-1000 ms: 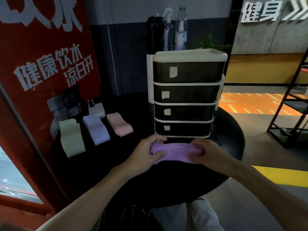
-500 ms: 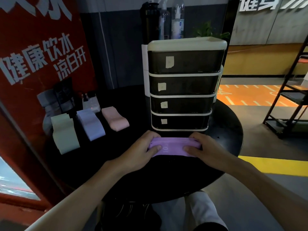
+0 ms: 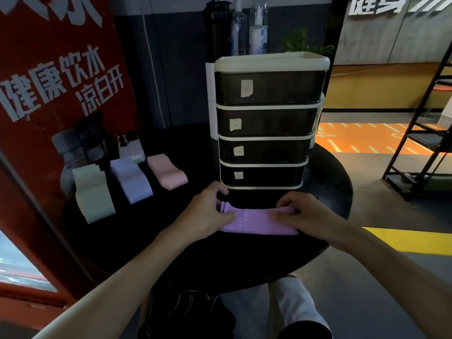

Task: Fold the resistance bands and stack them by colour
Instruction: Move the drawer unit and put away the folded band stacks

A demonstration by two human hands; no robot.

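A purple resistance band (image 3: pixel 256 222) lies flat on the black round table (image 3: pixel 244 260), just in front of the drawer unit. My left hand (image 3: pixel 208 214) pinches its left end, thumb on top. My right hand (image 3: pixel 300 211) grips its right end with fingers curled over the far edge. Three folded bands lie side by side at the table's left: a pale green band (image 3: pixel 91 194), a lavender band (image 3: pixel 130 179) and a pink band (image 3: pixel 167 172).
A dark four-drawer unit (image 3: pixel 266 123) with white trim stands mid-table, bottles (image 3: pixel 256 23) behind it. A white power strip (image 3: pixel 130 149) sits behind the folded bands. A red banner (image 3: pixel 49 94) is on the left, a black shelf rack (image 3: pixel 430 143) at right.
The purple band went from bunched between my hands to stretched out flat and wider on the table. My hands moved slightly apart. The camera tilted down a little.
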